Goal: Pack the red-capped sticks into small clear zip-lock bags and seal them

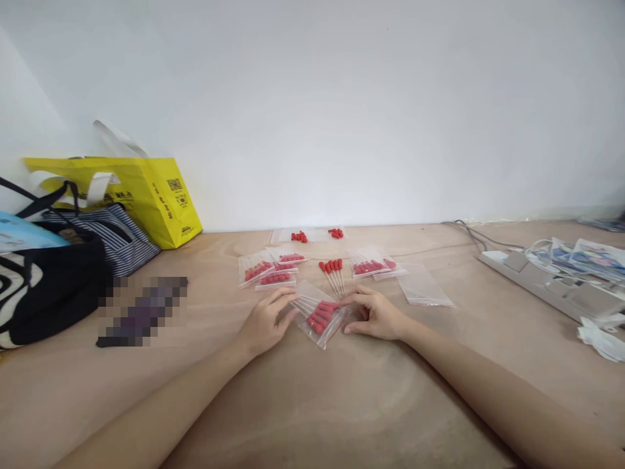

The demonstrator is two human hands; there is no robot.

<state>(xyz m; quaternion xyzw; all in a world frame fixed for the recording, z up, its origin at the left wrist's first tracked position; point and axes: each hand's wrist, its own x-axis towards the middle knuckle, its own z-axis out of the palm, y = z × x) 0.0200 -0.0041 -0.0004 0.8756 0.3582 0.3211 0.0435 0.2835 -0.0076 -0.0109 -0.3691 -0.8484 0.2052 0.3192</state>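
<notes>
A clear zip bag (319, 340) with several red-bulbed droppers (319, 317) inside it lies between my hands, low over the table. My left hand (266, 322) has its fingertips and thumb at the bag's left edge. On the opposite edge, my right hand (375, 314) grips with curled fingers, the thumb a little below the index finger. Just beyond the bag, loose droppers (332, 267) with red bulbs and pale stems lie fanned out. Filled zip bags (276, 280) lie to the left, and more filled bags (370, 267) to the right.
A flat zip bag (426, 286) lies right of the filled ones. Small red bulbs (299, 237) rest on plastic near the wall. Bags, including a yellow one (170, 202), stand left, by a blurred dark object (141, 312). A power strip (527, 280) with cables lies right.
</notes>
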